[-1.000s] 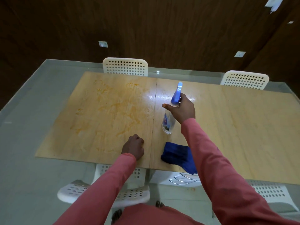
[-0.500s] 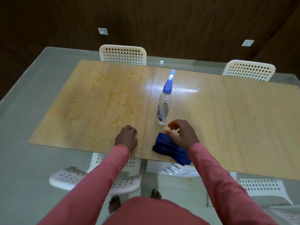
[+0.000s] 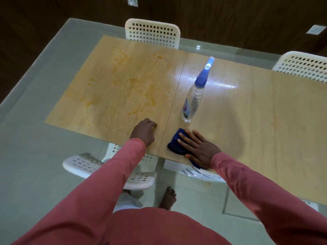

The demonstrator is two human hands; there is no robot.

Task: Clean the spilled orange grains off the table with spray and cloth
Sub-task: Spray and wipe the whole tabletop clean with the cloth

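Orange grain smears (image 3: 134, 92) spread over the left wooden panel of the table (image 3: 265, 121). A clear spray bottle (image 3: 193, 99) with a blue trigger head stands upright on the right panel, just past the seam. A dark blue cloth (image 3: 174, 145) lies near the front edge, and my right hand (image 3: 198, 147) lies flat on it with straight fingers. My left hand (image 3: 144, 132) rests on the left panel as a loose fist, fingers curled and holding nothing.
White perforated chairs stand at the far side (image 3: 153, 32) and far right (image 3: 300, 68), another (image 3: 109, 167) under the near edge. A glass border (image 3: 35, 85) surrounds the wooden panels. My bare foot (image 3: 168, 198) shows below the glass.
My right hand let go of the spray bottle, left it standing, came back toward me and settled flat on the blue cloth. My left hand stayed in place.
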